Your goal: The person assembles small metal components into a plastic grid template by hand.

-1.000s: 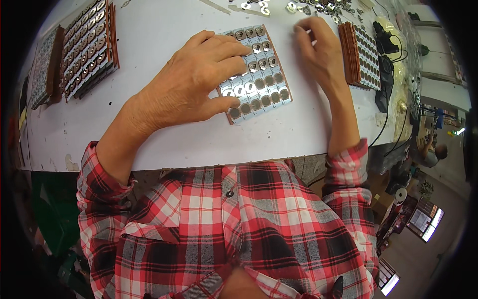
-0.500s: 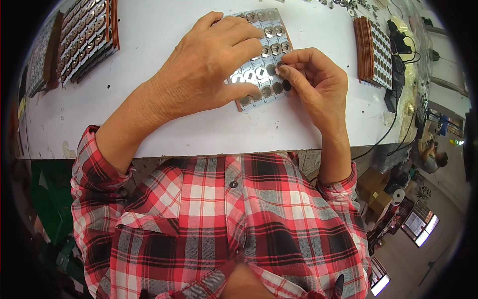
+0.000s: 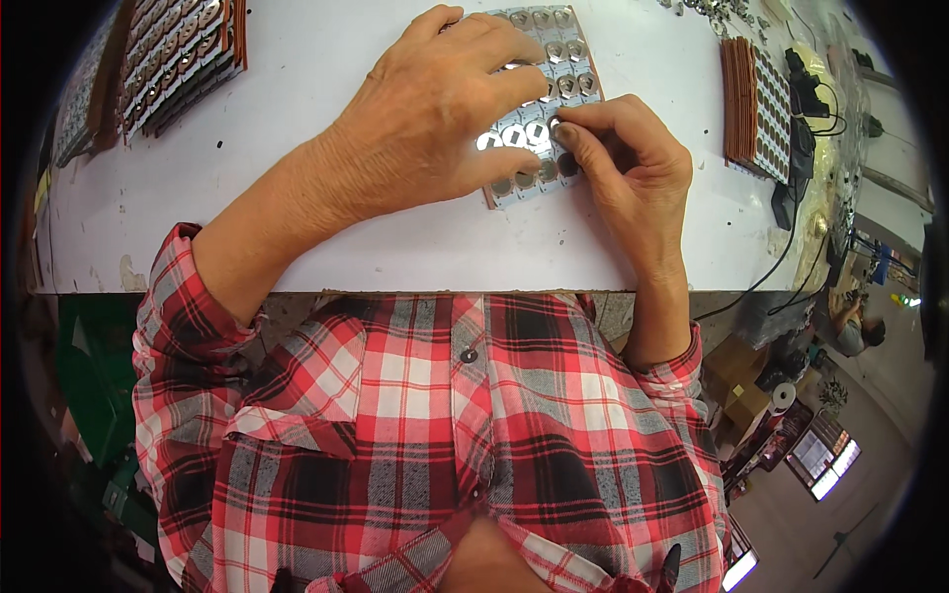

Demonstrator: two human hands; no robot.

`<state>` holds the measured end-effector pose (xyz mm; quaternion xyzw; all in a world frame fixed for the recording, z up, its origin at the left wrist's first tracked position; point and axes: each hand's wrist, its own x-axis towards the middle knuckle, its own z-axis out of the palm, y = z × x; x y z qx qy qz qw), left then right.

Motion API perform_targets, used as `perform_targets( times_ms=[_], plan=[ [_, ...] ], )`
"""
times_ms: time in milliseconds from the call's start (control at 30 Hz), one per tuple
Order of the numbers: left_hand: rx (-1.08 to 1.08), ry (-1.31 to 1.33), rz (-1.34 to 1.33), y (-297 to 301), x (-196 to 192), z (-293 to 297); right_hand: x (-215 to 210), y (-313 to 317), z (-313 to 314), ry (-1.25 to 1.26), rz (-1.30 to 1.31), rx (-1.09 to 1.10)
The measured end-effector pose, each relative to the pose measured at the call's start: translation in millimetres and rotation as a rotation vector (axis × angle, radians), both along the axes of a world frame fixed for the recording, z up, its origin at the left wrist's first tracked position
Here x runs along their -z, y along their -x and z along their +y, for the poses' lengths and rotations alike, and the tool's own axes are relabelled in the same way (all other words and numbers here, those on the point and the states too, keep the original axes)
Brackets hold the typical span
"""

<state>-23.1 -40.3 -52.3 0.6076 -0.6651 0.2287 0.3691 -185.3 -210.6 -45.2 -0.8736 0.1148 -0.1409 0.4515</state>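
A flat circuit-board panel [image 3: 580, 138] with rows of round silvery spots lies on the white table before me. Shiny metal clips [image 3: 514, 135] sit on several of its rows, while the nearest row shows flat grey discs. My left hand [image 3: 435, 109] is over the panel's left side, fingers and thumb spread apart, hiding much of the upper rows. Thumb and forefinger of my right hand [image 3: 633, 163] are pinched at the panel's right part, on a small metal clip [image 3: 555, 125] mostly covered by the fingertips. That clip is at the end of a row of clips.
Panels with metal clips are stacked [image 3: 183, 64] at the far left. Another panel stack [image 3: 756, 109] stands at the right, beside black plugs and cables [image 3: 806, 99]. Loose metal parts [image 3: 727, 12] are scattered at the back right. A person [image 3: 852, 324] is in the background.
The view has shifted a little. The panel and my left hand appear slightly farther right and up. My right fingertips have brought the clip in against the row.
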Motion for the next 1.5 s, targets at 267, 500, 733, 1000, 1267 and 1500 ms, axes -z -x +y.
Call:
perform_targets(
  times_ms=[267, 500, 733, 1000, 1267, 1500],
  plan=[
    [-0.152, -0.261, 0.279, 19.0, 0.3, 7.0, -3.8, -0.1, 0.3, -0.039, -0.009, -0.029],
    [-0.150, -0.348, 0.358, 24.8, -8.0, 9.2, -8.2, 2.1, 2.5, -0.097, 0.084, -0.048],
    [-0.167, -0.356, 0.359, 25.6, -9.4, 9.7, -8.9, 2.4, 6.2, -0.069, 0.076, 0.016],
    [-0.152, -0.336, 0.332, 27.0, -7.5, 9.2, -10.2, 6.1, 5.7, -0.181, 0.111, 0.047],
    [-0.158, -0.328, 0.322, 27.5, -6.9, 10.1, -10.3, 3.3, 4.9, -0.164, 0.109, 0.010],
    [-0.158, -0.366, 0.329, 30.4, -9.5, 13.2, -24.8, -2.1, 6.3, -0.212, 0.119, 0.014]
  ],
)
